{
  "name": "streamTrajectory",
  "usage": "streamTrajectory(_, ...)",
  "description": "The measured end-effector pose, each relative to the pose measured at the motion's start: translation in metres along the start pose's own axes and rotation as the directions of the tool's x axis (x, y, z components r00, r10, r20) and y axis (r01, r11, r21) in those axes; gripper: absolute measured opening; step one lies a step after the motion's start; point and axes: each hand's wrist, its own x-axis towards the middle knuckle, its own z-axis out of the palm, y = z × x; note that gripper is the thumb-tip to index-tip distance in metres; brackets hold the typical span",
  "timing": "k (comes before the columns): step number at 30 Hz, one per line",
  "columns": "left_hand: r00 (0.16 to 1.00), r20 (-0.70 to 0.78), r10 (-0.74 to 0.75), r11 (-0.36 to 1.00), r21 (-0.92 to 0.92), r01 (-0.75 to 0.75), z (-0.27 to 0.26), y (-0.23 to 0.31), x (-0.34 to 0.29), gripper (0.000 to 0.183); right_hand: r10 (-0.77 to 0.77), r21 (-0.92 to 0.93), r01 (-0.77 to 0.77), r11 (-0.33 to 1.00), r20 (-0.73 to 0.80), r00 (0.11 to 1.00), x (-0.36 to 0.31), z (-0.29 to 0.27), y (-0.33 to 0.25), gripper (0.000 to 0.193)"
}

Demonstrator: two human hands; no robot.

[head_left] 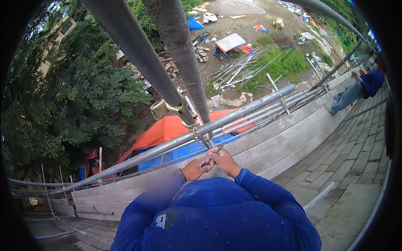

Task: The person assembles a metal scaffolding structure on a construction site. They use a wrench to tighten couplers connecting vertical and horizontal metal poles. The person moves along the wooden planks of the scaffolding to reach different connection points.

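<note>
Close together in front of my chest, both hands are closed at the scaffold railing. My left hand (194, 168) has its fingers curled round a small dark object that is mostly hidden. Fingertips pinched, my right hand (226, 162) touches a thin dark piece just beside it; its kind is too small to tell. Right beyond the fingers, a metal scaffold clamp (194, 130) sits where a long horizontal pipe (251, 106) crosses a dark upright pipe (138, 54). A second upright pipe (180, 54) stands behind that one.
Grey planks (268, 150) form the walkway, with a brick wall (335, 163) on the right. Another person (358, 90) is farther along it. Far below lie an orange tarp (167, 127) and a pile of metal pipes (243, 69). Trees (75, 92) rise at the left.
</note>
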Motion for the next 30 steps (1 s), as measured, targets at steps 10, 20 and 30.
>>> streamTrajectory(10, 0.993, -0.049, -0.104, 0.993, -0.051, 0.102, -0.01, -0.007, -0.028, 0.028, 0.122, 0.347, -0.115, 0.931, 0.003, 0.993, 0.006, -0.005, 0.023, 0.019)
streamTrajectory(20, 0.988, -0.074, -0.138, 0.99, -0.008, 0.137, -0.008, -0.013, -0.033, 0.028, 0.118, 0.046, -0.114, 0.992, -0.08, 0.99, 0.007, -0.007, 0.017, 0.024)
streamTrajectory(30, 0.959, -0.246, -0.138, 0.99, -0.044, 0.131, 0.003, -0.033, -0.058, 0.025, 0.137, -0.072, -0.139, 0.988, -0.042, 0.99, 0.015, 0.003, 0.023, 0.02)
